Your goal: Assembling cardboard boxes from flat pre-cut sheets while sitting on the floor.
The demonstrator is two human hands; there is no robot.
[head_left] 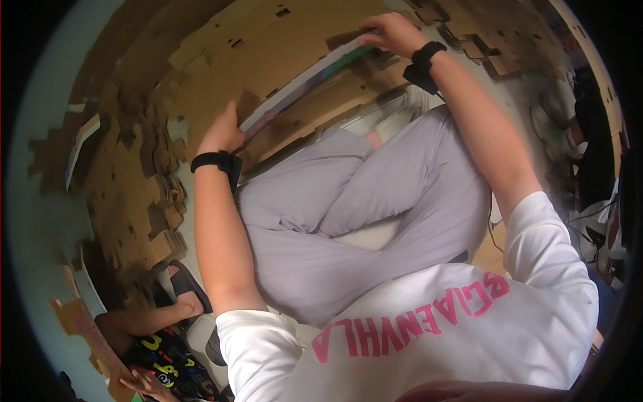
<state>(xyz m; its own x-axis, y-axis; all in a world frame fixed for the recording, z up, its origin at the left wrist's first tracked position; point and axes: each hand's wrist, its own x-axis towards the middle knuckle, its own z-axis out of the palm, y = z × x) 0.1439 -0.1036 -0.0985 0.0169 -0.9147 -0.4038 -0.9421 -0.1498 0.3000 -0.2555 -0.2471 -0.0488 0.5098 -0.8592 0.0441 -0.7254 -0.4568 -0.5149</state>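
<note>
A long, thin, flat piece [305,86] with a white edge and purple and green colouring stretches between my two hands, slanting up to the right. At its lower left end, my left hand [224,132] is closed on it, the thumb pointing up. My right hand [396,35] grips the upper right end, with its fingers bent over the edge. The piece is seen nearly edge-on, so whether it is a board or a flattened box cannot be told. Brown cardboard [274,47] lies just beyond it. Both wrists wear black bands.
Stacked cut cardboard pieces [134,174] fill the left side, with more cardboard [482,53] at the upper right. My crossed legs [375,194] are below the piece. At the lower left, another person's hand [144,383] touches a cardboard strip. That person's sandalled foot [187,291] is nearby.
</note>
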